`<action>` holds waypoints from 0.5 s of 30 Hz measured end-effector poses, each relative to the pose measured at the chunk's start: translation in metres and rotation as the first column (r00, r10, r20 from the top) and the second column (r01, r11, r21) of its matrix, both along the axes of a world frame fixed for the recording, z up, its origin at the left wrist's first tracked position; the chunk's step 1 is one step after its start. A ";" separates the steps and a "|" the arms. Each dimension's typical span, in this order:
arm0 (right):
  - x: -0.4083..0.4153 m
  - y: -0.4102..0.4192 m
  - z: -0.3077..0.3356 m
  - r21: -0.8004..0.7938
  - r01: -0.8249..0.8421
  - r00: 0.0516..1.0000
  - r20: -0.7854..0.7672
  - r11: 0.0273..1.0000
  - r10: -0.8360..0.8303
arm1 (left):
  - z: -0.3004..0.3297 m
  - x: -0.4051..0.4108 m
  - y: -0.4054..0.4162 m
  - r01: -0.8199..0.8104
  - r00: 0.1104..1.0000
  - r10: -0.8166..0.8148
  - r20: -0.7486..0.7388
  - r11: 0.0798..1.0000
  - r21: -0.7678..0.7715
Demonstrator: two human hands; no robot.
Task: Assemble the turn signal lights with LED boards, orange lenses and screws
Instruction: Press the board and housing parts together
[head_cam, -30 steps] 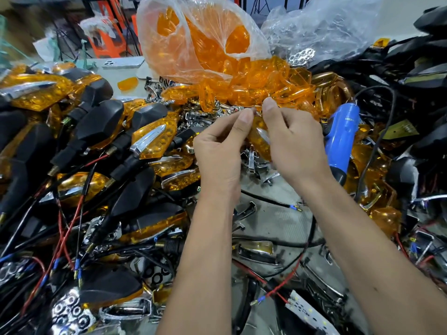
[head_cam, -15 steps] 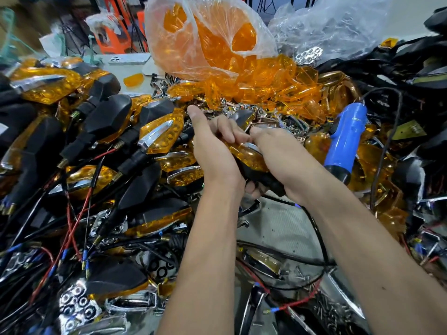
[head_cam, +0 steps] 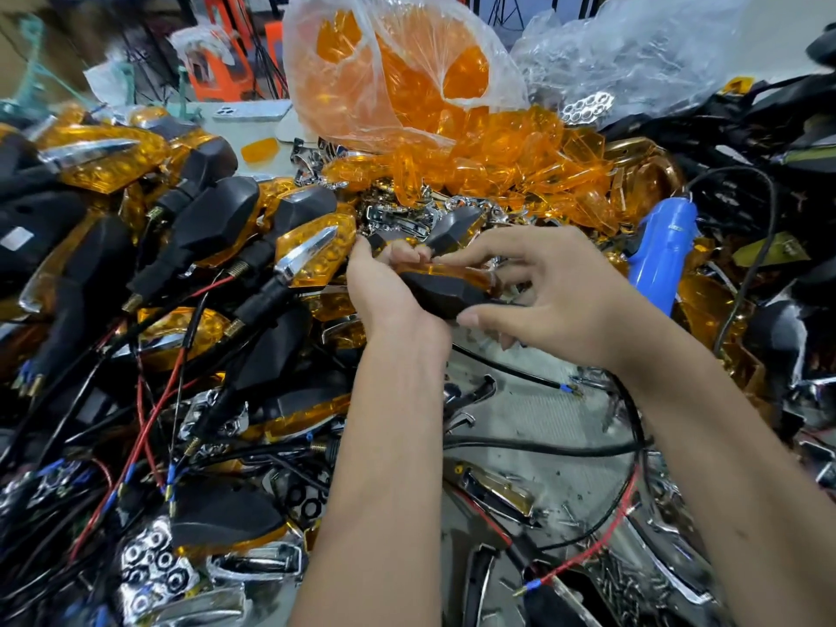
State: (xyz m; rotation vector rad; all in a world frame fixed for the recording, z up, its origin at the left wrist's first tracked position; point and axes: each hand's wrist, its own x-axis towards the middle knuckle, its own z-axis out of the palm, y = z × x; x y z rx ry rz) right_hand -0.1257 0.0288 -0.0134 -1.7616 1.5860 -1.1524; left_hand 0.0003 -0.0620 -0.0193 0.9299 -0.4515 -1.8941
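A heap of finished turn signals (head_cam: pixel 190 246), black bodies with orange faces and trailing wires, fills the left of the bench (head_cam: pixel 534 414), seemingly stacked there out of the way of the work. At the far middle a plastic bag (head_cam: pixel 384 70) has spilled loose orange lenses (head_cam: pixel 511 160) toward the person, within easy reach. A blue electric screwdriver (head_cam: pixel 660 260) lies at the right, close by, probably for the screw step.

In the middle, the left hand (head_cam: pixel 389 291) grips one black housing (head_cam: pixel 443 291) from below, fingers curled round it, tilting it so the orange lens (head_cam: pixel 452 270) on its upper edge faces up. The right hand (head_cam: pixel 556 305) has its fingers spread and loosely bent, thumb on the housing's near side and fingertips by the lens, apparently pressing the lens home. Loose screws (head_cam: pixel 619 581) lie at the near right.
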 end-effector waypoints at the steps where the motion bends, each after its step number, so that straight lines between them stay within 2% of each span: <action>1: 0.000 0.000 -0.001 -0.008 0.010 0.999 0.048 1.000 -0.009 | -0.001 -0.001 0.001 -0.012 0.999 0.013 0.031 0.999 -0.046; 3: 0.000 0.001 -0.001 -0.035 0.016 0.994 0.108 0.999 -0.012 | -0.002 -0.006 0.005 -0.114 0.979 0.150 0.137 0.963 -0.242; 5: 0.001 0.001 0.002 -0.046 -0.003 0.989 0.147 0.999 0.010 | -0.004 -0.011 0.008 -0.228 0.918 0.350 0.187 0.852 -0.472; 6: 0.002 0.001 0.003 -0.044 -0.013 0.988 0.153 0.999 0.020 | -0.004 -0.013 0.009 -0.269 0.892 0.417 0.174 0.800 -0.537; 8: 0.004 0.001 0.006 -0.021 -0.036 0.992 0.124 0.999 0.038 | -0.001 -0.011 0.012 -0.334 0.859 0.490 0.151 0.757 -0.561; 10: 0.006 0.001 0.010 0.002 -0.045 0.999 0.028 0.999 0.045 | -0.003 -0.011 0.014 -0.366 0.858 0.500 0.117 0.755 -0.544; 13: 0.009 0.001 0.019 -0.045 -0.014 0.974 -0.228 0.999 0.003 | -0.002 -0.012 0.015 -0.337 0.852 0.491 0.185 0.783 -0.523; 15: 0.010 0.002 0.023 -0.103 -0.016 0.948 -0.318 0.995 -0.018 | -0.002 -0.012 0.014 -0.292 0.864 0.446 0.232 0.821 -0.491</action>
